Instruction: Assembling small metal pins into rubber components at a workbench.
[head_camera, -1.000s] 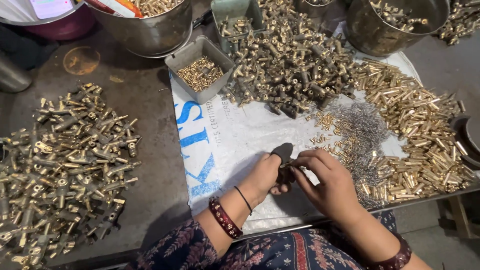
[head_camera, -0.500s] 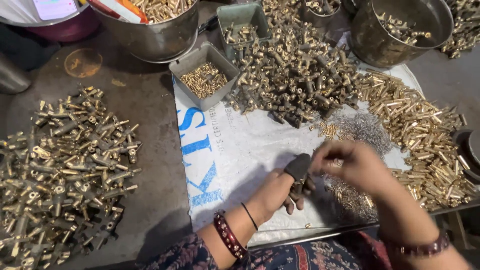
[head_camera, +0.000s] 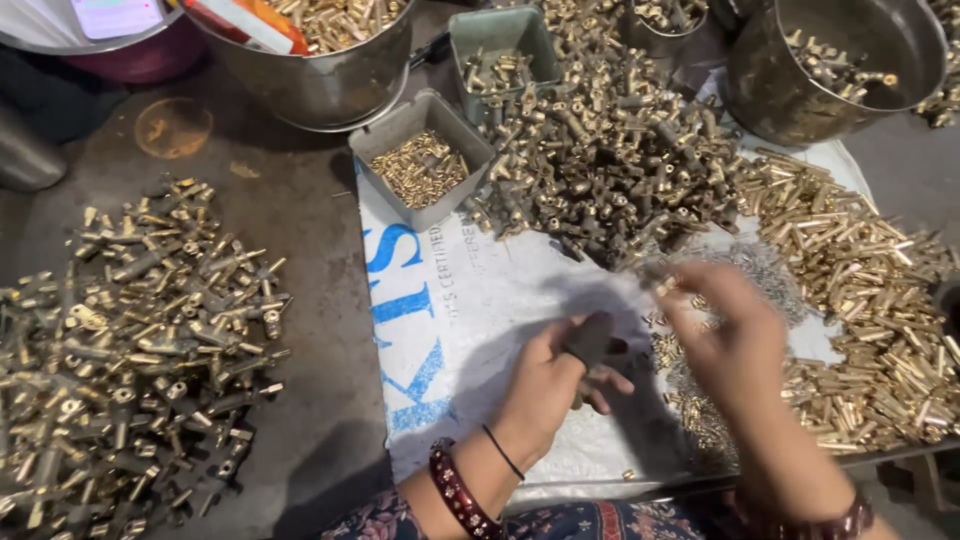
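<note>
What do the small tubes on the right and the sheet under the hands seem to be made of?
Small tubes: probably brass, going by their shiny yellow-gold gleam. Sheet: apparently woven plastic sacking, white with blue print and creased; the weave is too fine to confirm.

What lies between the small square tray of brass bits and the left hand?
In the head view, only bare white sack with blue print lies between the tray and the left hand.

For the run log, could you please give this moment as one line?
left hand: holds dark part | right hand: blurred, over small brass bits | white sheet under both
</note>
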